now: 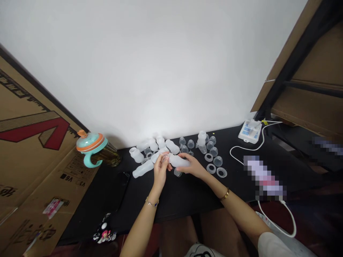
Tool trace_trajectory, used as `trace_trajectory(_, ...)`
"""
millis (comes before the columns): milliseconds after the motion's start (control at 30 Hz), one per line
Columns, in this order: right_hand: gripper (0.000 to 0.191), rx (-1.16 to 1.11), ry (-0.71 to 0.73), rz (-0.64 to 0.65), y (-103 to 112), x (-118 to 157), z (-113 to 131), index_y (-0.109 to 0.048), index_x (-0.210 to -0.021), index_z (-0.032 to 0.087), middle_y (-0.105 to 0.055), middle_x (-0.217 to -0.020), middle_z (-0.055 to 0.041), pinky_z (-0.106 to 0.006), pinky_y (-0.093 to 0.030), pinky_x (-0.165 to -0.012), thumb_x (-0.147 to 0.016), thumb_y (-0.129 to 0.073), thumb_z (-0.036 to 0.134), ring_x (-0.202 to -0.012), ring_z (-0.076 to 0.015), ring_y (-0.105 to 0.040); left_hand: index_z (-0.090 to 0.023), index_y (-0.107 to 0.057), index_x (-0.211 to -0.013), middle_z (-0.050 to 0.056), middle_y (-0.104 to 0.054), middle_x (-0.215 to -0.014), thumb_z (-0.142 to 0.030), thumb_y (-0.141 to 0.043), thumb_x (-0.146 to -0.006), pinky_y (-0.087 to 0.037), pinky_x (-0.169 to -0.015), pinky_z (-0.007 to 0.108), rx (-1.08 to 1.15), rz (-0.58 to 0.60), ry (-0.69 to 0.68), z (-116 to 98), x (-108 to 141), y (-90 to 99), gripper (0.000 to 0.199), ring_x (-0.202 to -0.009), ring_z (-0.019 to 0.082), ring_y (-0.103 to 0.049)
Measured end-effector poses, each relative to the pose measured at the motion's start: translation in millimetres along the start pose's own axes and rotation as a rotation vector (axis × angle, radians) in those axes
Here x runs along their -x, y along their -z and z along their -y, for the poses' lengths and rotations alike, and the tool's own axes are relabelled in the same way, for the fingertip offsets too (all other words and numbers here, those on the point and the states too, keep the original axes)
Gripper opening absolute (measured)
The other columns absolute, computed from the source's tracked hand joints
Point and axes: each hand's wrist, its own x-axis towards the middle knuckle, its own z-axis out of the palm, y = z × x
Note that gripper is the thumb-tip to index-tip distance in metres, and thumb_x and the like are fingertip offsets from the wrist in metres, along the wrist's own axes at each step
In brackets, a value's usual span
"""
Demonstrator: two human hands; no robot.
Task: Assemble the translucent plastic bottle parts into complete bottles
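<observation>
My right hand (194, 166) is wrapped round a frosted white baby bottle (179, 161), which lies nearly level with its neck to the left. My left hand (160, 169) pinches a small clear part (165, 156) against the bottle's neck; its exact shape is mostly hidden by the fingers. Several more white bottles, such as one lying bottle (143, 169) and one upright bottle (202, 137), are around the hands. To the right are clear dome caps (218, 161) and pale rings (221, 172). Another clear cap (177, 172) sits just below the held bottle.
A lidded drink jug (92, 144) with a turquoise handle stands at the left beside a large cardboard box (34, 150). On the right of the black table (184, 200) are a white power strip (250, 131), a white cable (233, 149) and a pixelated object (264, 176).
</observation>
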Motion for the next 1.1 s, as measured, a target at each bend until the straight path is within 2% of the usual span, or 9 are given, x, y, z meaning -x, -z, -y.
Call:
trace_trajectory(167,0.058,-0.025,0.014,-0.040,-0.6,-0.1,-2.5,-0.059,-0.105,0.021,-0.059,-0.105,-0.0031,-0.022,-0.052,-0.051,-0.062,-0.089,0.046,-0.078,-0.0155,-0.058,-0.016,-0.066,-0.114,-0.002,-0.058,-0.064,-0.053,-0.064,-0.090,-0.042,-0.049,0.022,-0.003,0.003,-0.002,-0.1,-0.1,-0.1,0.044,-0.051,0.011,-0.054)
trace_trajectory(300,0.055,-0.049,0.017,-0.049,0.2,-0.7,-4.2,-0.059,-0.105,0.022,-0.060,-0.104,-0.0026,-0.024,-0.052,-0.053,-0.064,-0.087,0.047,-0.076,-0.0155,-0.058,-0.016,-0.066,-0.114,-0.002,-0.058,-0.065,-0.052,-0.064,-0.090,-0.043,-0.050,0.022,-0.006,0.007,-0.002,0.2,-0.3,0.4,0.043,-0.051,0.011,-0.054)
trace_trajectory(467,0.050,0.050,0.057,-0.084,1.8,-1.0,0.1,-0.065,-0.103,0.019,-0.066,-0.099,-0.0026,-0.029,-0.051,-0.072,-0.067,-0.085,0.048,-0.084,-0.0188,-0.061,-0.016,-0.065,-0.114,-0.002,-0.058,-0.066,-0.053,-0.064,-0.089,-0.042,-0.049,0.021,0.003,0.004,-0.001,0.3,-0.8,0.6,0.044,-0.051,0.010,-0.054)
trace_trajectory(600,0.048,0.041,0.053,-0.058,2.9,-0.5,5.2,-0.069,-0.105,0.018,-0.069,-0.102,-0.0043,-0.032,-0.049,-0.081,-0.071,-0.082,0.050,-0.090,-0.0217,-0.064,-0.016,-0.066,-0.114,-0.002,-0.059,-0.066,-0.053,-0.065,-0.089,-0.042,-0.049,0.021,0.008,-0.003,0.003,0.3,-0.7,0.7,0.045,-0.052,0.010,-0.055)
trace_trajectory(700,0.047,0.021,0.043,-0.041,3.3,-0.1,5.8,-0.069,-0.108,0.019,-0.071,-0.104,-0.0049,-0.033,-0.049,-0.083,-0.075,-0.079,0.051,-0.093,-0.0225,-0.065,-0.016,-0.066,-0.114,-0.002,-0.058,-0.065,-0.053,-0.064,-0.090,-0.042,-0.049,0.021,0.006,-0.004,-0.001,0.2,-0.5,0.8,0.044,-0.052,0.010,-0.054)
trace_trajectory(867,0.049,-0.065,-0.004,0.000,2.6,-1.9,0.3,-0.067,-0.113,0.019,-0.072,-0.098,-0.0037,-0.032,-0.050,-0.078,-0.078,-0.077,0.053,-0.088,-0.0215,-0.066,-0.017,-0.066,-0.116,-0.001,-0.060,-0.068,-0.053,-0.065,-0.089,-0.043,-0.049,0.021,0.014,-0.003,0.008,0.2,-0.4,0.8,0.045,-0.052,0.011,-0.055)
trace_trajectory(1100,0.046,-0.155,-0.035,0.029,1.5,-3.5,2.0,-0.069,-0.111,0.019,-0.072,-0.109,-0.0055,-0.033,-0.051,-0.086,-0.082,-0.072,0.054,-0.099,-0.0232,-0.067,-0.017,-0.065,-0.115,-0.003,-0.059,-0.065,-0.051,-0.067,-0.088,-0.045,-0.050,0.021,0.020,0.015,0.029,1.4,0.2,1.1,0.043,-0.053,0.011,-0.055)
